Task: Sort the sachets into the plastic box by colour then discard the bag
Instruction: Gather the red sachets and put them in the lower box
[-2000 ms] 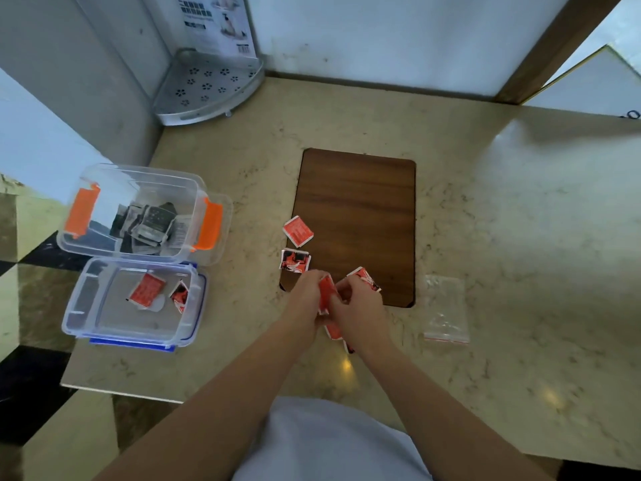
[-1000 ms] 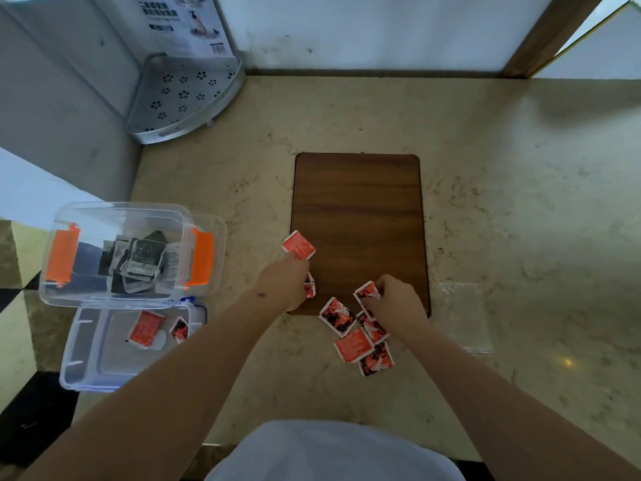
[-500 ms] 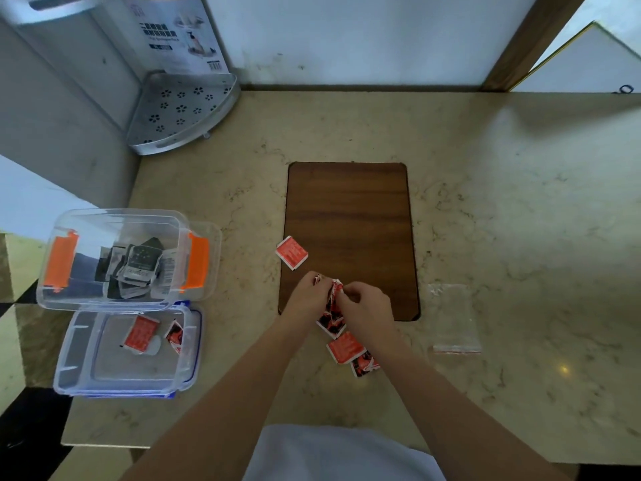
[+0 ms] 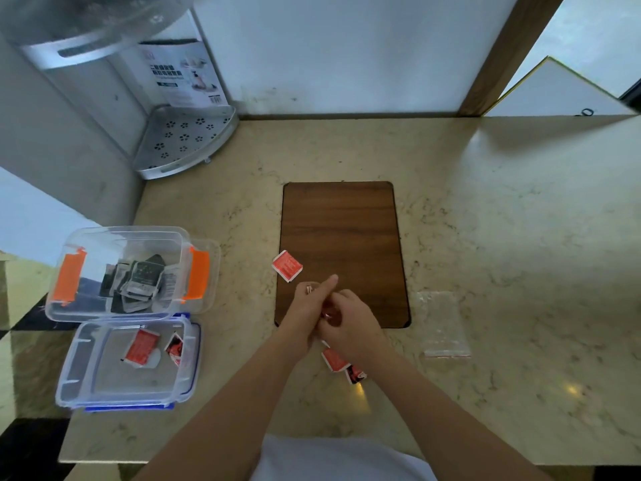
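two boxes (image 4: 131,272) at the counter's (image 4: 485,237) left, board (image 4: 341,230) centre, bag (image 4: 442,324) just right of it

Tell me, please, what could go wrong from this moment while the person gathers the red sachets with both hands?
1. The left hand and right hand press a stack of red sachets together; it may slip and scatter.
2. One lone red sachet on the wooden board's edge and two more under the right wrist could be overlooked.
3. The clear bag is hard to see on the counter and may be forgotten.
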